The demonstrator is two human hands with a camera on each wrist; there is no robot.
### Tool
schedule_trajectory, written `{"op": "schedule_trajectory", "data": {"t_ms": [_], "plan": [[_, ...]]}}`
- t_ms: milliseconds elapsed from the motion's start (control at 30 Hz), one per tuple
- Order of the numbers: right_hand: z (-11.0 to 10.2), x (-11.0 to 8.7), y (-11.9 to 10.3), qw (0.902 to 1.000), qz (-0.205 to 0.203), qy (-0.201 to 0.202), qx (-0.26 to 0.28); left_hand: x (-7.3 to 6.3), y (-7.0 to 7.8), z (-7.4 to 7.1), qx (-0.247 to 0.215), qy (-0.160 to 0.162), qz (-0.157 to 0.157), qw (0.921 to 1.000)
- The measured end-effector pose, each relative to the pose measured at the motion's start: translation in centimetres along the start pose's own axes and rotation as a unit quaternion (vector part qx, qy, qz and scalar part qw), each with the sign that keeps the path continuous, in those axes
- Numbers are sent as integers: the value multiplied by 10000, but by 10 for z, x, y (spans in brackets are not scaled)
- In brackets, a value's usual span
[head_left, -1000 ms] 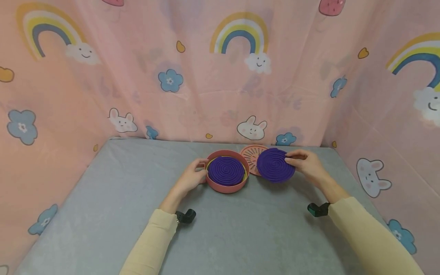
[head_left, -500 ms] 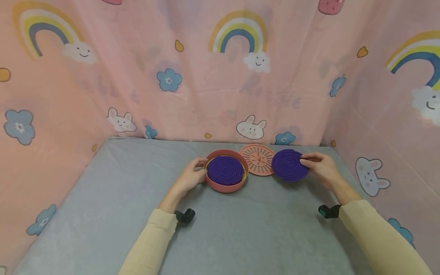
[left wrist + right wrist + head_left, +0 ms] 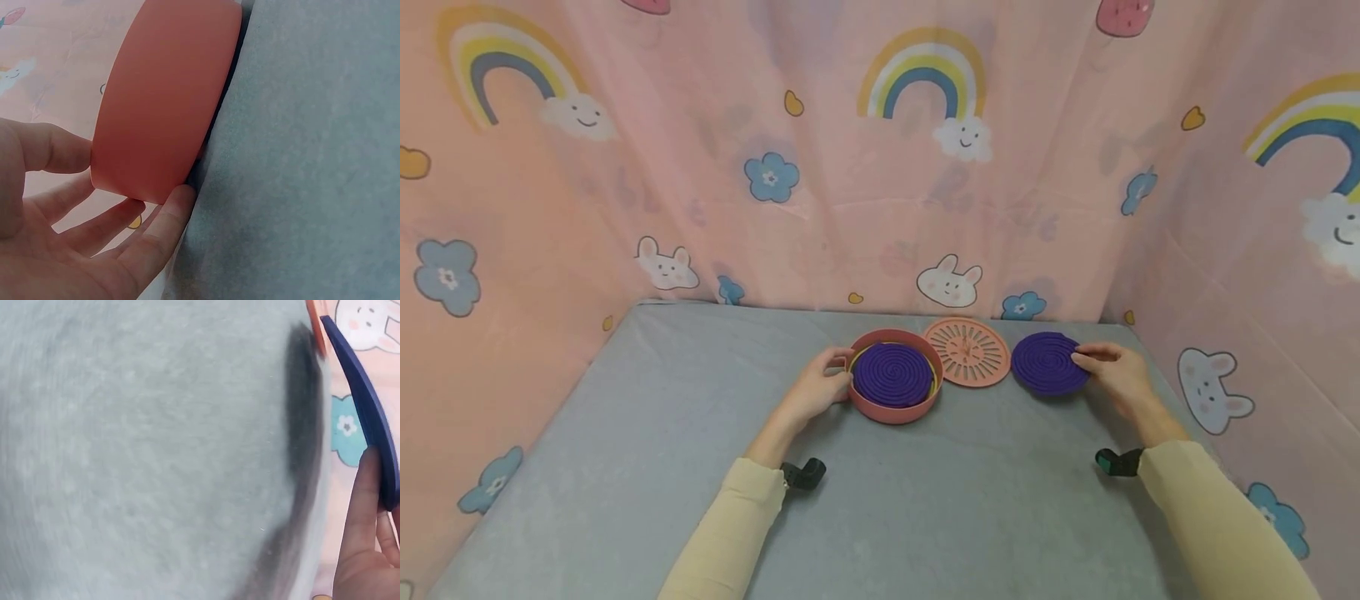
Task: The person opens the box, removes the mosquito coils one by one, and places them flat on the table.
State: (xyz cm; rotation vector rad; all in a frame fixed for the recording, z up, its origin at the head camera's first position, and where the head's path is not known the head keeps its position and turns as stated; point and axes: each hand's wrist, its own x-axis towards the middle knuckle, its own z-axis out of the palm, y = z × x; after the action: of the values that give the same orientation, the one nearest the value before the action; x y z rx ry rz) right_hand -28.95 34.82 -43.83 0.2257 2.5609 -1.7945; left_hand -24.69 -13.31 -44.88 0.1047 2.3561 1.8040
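Observation:
A round coral box (image 3: 895, 415) stands on the table toward the back, holding a purple spiral coaster (image 3: 892, 373) with a yellow edge showing beneath it. My left hand (image 3: 817, 385) holds the box by its left side; in the left wrist view the thumb is at one edge of the wall and the fingers at the other. To the right, my right hand (image 3: 1116, 373) pinches the rim of another purple spiral coaster (image 3: 1049, 364) between thumb and fingers. The right wrist view shows that coaster (image 3: 369, 403) edge-on, raised above the table with a shadow below.
A coral slotted lid (image 3: 968, 354) lies flat between the box and the held coaster. Grey cloth covers the table (image 3: 925, 517). A pink patterned curtain (image 3: 850, 233) rises behind the table's back edge and along both sides.
My right hand has carried its coaster rightward and slightly lower, off the slotted lid, which now shows whole. The left hand and the box have stayed in place.

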Motion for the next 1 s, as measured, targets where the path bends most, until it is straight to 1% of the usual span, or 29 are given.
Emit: {"op": "schedule_trajectory", "data": {"t_ms": [167,467,533,667,767,1000], "plan": [[3,0,9,9991,147,150,-376,0,-1,2,-7,-6,24,10000],[1,-2,18,9960,412,-38,-787,-3,-1,5,49,-6,9,10000],[0,-2,18,9951,367,-102,-910,-2,-1,5,17,-20,16,10000],[-4,-2,18,9939,107,-220,-1079,-1,-1,3,-27,-43,8,10000],[-8,-3,17,9935,-12,-276,-1106,0,0,2,-16,-73,50,10000],[-13,-5,14,9933,-70,-318,-1111,0,-1,-1,-106,-78,60,9999]]}}
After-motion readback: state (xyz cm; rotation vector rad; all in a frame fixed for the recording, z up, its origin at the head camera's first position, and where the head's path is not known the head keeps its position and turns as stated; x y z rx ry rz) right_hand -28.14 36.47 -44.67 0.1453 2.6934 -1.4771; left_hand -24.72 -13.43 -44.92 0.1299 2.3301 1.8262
